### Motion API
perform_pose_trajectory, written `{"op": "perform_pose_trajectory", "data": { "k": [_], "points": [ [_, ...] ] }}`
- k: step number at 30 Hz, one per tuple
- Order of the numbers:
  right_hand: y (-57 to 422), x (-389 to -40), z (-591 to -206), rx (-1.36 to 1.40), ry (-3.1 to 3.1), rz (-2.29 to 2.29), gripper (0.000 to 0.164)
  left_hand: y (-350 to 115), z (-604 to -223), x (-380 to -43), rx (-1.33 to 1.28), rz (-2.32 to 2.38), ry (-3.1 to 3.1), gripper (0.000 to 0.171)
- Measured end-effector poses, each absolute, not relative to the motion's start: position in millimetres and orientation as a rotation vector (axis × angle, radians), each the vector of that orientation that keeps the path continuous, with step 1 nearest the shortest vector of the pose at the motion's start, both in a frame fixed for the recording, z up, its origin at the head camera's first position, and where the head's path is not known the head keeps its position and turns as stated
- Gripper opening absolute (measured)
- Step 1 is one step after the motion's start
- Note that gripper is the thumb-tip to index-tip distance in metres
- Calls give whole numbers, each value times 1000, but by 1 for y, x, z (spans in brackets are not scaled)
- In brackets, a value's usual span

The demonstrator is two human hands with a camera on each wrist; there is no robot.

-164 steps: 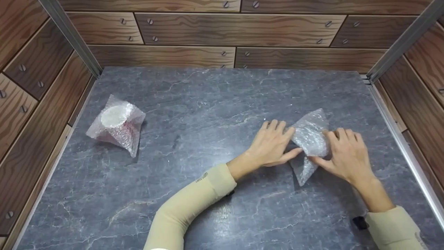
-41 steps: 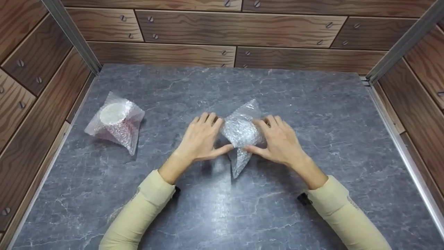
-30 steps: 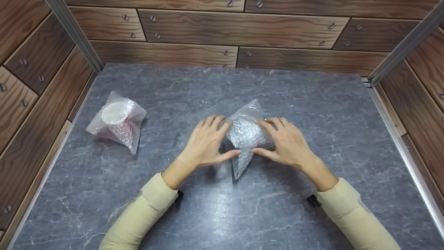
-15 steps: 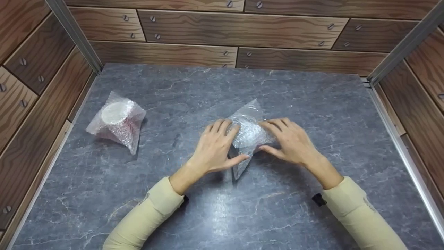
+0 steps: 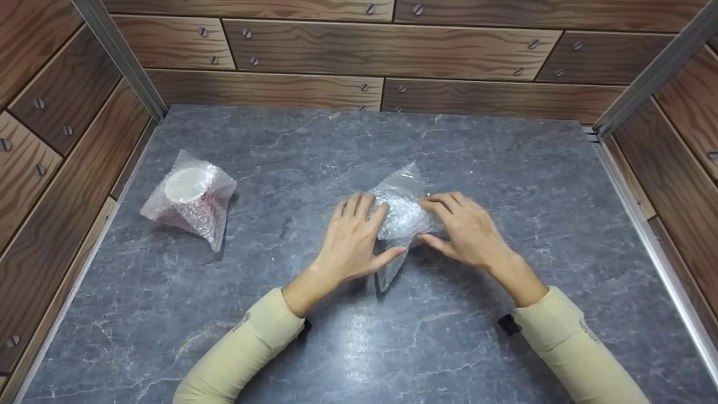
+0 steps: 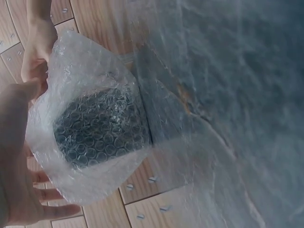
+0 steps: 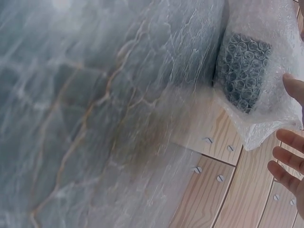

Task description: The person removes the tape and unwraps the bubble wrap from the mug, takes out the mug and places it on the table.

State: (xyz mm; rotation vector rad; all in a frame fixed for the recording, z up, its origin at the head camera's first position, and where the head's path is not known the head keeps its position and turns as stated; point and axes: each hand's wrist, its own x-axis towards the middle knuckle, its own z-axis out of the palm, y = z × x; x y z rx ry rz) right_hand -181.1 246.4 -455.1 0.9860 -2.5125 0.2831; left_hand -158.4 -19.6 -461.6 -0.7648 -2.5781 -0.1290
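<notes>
While your two hands flank it, the bubble-wrapped parcel (image 5: 401, 216) sits on the table (image 5: 308, 151), between your left and right fingertips. Your left hand (image 5: 354, 238) touches its side with fingers nearly straight and slightly spread, the thumb lying across the pointed near flap. Your right hand (image 5: 468, 230) has its fingers gently bent, index and thumb well apart at the opposite side. Neither hand appears to pinch the wrap; how firmly the fingertips press, you cannot tell. Note the dark patch (image 6: 102, 126) behind the bubbles, whose nature is unclear.

Uneven pressure from one side could turn or tip the parcel, since your fingers meet it only at its flanks. Soft wrap may also crumple or slip under straight fingertips, and your left thumb could catch the near flap and pull it loose.

Beyond your fingertips, bare tabletop runs to the plank wall (image 5: 359, 50). Well left of your left fingers stands a second parcel (image 5: 193, 196), which limits a wide sweep that way; well right of your right fingers, the metal rail (image 5: 656, 252) bounds the surface. Your near edge lies out of view.
</notes>
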Motion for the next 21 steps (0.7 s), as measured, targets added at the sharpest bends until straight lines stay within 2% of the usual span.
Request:
{"op": "perform_pose_trajectory", "data": {
  "k": [11, 21],
  "points": [
    [240, -175, -457, 969, -2520, 267, 61, -22, -463, -161, -759, -129, -2565, 72],
    [236, -170, -459, 953, -2468, 261, 62, -27, -460, -164, -781, -154, -2606, 70]
  ]
}}
